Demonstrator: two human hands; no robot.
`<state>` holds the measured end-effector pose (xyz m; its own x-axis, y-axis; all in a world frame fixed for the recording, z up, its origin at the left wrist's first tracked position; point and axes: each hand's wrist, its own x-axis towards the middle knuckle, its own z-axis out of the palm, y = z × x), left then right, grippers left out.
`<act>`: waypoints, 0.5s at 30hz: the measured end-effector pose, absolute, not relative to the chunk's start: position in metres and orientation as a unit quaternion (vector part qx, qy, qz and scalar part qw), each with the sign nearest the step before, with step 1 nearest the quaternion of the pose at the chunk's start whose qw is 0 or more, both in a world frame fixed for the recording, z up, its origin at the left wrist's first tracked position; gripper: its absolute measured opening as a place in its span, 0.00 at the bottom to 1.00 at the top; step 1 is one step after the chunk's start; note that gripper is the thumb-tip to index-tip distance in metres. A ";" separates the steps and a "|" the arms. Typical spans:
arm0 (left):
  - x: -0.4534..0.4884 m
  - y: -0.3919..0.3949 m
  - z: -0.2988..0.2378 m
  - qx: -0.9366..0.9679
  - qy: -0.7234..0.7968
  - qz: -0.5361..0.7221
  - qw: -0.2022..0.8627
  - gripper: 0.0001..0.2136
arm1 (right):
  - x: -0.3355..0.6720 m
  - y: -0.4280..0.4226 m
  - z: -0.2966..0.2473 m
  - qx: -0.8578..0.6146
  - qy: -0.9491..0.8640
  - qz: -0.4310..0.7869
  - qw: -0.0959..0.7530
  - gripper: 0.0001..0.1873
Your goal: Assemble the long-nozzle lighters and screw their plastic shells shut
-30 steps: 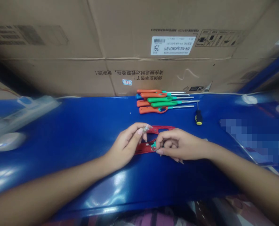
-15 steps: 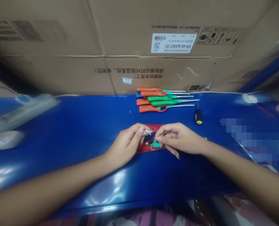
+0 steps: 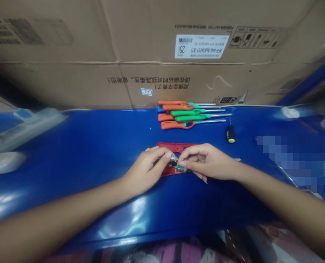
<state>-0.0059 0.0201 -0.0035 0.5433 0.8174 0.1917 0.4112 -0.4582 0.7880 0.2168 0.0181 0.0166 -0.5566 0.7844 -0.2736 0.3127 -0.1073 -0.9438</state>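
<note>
My left hand point(image 3: 146, 168) is closed, thumb against fingers, on a small clear, shiny lighter part point(image 3: 174, 159), mostly hidden by the fingertips. Close to its right, my right hand point(image 3: 206, 160) pinches with thumb and forefinger just over a green plastic piece point(image 3: 181, 167); what sits in that pinch cannot be made out. Beneath both hands lies an opened red lighter casing. Its far half point(image 3: 169, 147) is partly bare, while the near half point(image 3: 167, 171) holds the green piece and a thin pale wire. Past my right wrist a short metal end point(image 3: 238, 159) shows.
Several orange and green long-nosed lighters point(image 3: 189, 116) lie piled before a large cardboard box point(image 3: 82, 84). A black and yellow screwdriver point(image 3: 230, 134) lies to their right. At the left of the blue table point(image 3: 82, 146) are a pale tray point(image 3: 38, 128) and a white rounded object point(image 3: 6, 162).
My left hand has lowered the clear part toward the casing and closer to my right fingers. My right hand has shifted slightly left. The view has tilted a little.
</note>
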 end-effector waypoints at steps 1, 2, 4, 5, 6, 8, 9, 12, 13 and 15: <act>-0.006 0.020 -0.003 0.806 0.381 0.286 0.351 0.16 | 0.217 0.018 0.016 -0.429 -0.640 0.608 0.193 0.15; -0.006 0.020 -0.003 0.808 0.380 0.284 0.350 0.16 | 0.216 0.017 0.016 -0.431 -0.639 0.608 0.194 0.15; -0.005 0.020 -0.002 0.813 0.377 0.278 0.346 0.16 | 0.216 0.017 0.015 -0.435 -0.635 0.607 0.198 0.15; -0.005 0.020 -0.002 0.816 0.375 0.274 0.345 0.16 | 0.216 0.017 0.015 -0.437 -0.634 0.606 0.199 0.15; -0.005 0.020 -0.001 0.817 0.374 0.271 0.344 0.16 | 0.216 0.017 0.015 -0.438 -0.634 0.605 0.200 0.15; -0.005 0.020 0.000 0.818 0.372 0.268 0.345 0.16 | 0.216 0.017 0.015 -0.440 -0.637 0.602 0.197 0.15; -0.005 0.020 0.000 0.818 0.374 0.267 0.347 0.15 | 0.216 0.017 0.016 -0.441 -0.637 0.600 0.196 0.15; -0.006 0.019 -0.001 0.814 0.380 0.262 0.353 0.15 | 0.216 0.017 0.017 -0.444 -0.638 0.598 0.196 0.14; -0.006 0.020 -0.001 0.812 0.380 0.262 0.356 0.15 | 0.216 0.017 0.017 -0.445 -0.637 0.598 0.195 0.13; -0.006 0.020 -0.002 0.810 0.379 0.264 0.362 0.14 | 0.216 0.017 0.018 -0.445 -0.636 0.600 0.195 0.12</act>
<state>-0.0062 0.0198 -0.0020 0.5738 0.8045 0.1537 0.4224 -0.4515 0.7859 0.2165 0.0173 0.0177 -0.5285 0.7991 -0.2865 0.3322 -0.1159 -0.9360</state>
